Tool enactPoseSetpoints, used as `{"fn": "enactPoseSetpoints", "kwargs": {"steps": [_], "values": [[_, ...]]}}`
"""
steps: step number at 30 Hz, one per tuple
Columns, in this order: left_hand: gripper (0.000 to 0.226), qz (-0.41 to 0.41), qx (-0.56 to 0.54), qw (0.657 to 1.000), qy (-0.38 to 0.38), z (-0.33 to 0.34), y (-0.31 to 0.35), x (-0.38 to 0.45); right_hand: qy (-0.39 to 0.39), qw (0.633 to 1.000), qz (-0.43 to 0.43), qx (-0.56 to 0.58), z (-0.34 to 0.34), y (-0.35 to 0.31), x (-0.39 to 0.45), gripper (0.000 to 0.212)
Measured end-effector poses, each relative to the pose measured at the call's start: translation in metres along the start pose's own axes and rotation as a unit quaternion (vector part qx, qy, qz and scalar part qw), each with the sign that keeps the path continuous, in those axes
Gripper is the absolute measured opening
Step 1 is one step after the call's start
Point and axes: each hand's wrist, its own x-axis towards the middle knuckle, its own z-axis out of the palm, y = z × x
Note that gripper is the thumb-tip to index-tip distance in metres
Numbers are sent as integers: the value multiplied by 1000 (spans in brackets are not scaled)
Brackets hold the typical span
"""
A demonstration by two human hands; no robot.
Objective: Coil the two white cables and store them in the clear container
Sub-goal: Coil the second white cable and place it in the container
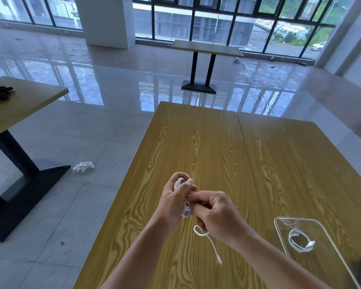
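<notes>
Above the yellow wood-grain surface [196, 142], the left hand [175, 197] grips a bundle of thin white cable [180, 184], fingers curled round its loops. The right hand [217, 213] pinches the loose tail [208, 240], which dangles toward 6 o'clock. At 4 o'clock, the clear plastic container [279, 226] already holds one coiled white cable [299, 243]. This looks like the second coil's final wraps; next, tuck the tail and carry the bundle over.

Over the near part of the desk [206, 142], the left hand [175, 200] holds a cable bundle [180, 184], with the right hand [219, 215] touching it from the right. The cable's loose end [212, 245] hangs below the right hand. Well to the right, on the desk, the container [279, 232] has a second coiled cable [298, 243] in it.
</notes>
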Motion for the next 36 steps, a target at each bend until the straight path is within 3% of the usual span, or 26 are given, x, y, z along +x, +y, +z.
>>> {"fn": "enactPoseSetpoints", "kwargs": {"steps": [8,17,21,24,29,36], "values": [[14,11,-72,992,107,-10,6,3,-63,996,-1,-63,-9,7,-4,31],[23,31,-114,981,153,-36,29,8,-152,954,154,-205,-51,41,-3,21],[25,9,-66,994,84,-29,26,6,-104,925,145,-336,-60,46,9,24],[19,-9,-29,999,30,-23,24,3,-37,923,121,-363,-61,44,15,26],[13,-20,66,998,-6,-15,15,3,49,947,80,-307,-59,34,18,22],[16,-35,70,997,22,-10,-3,8,70,981,64,-171,-45,11,15,21]]}}
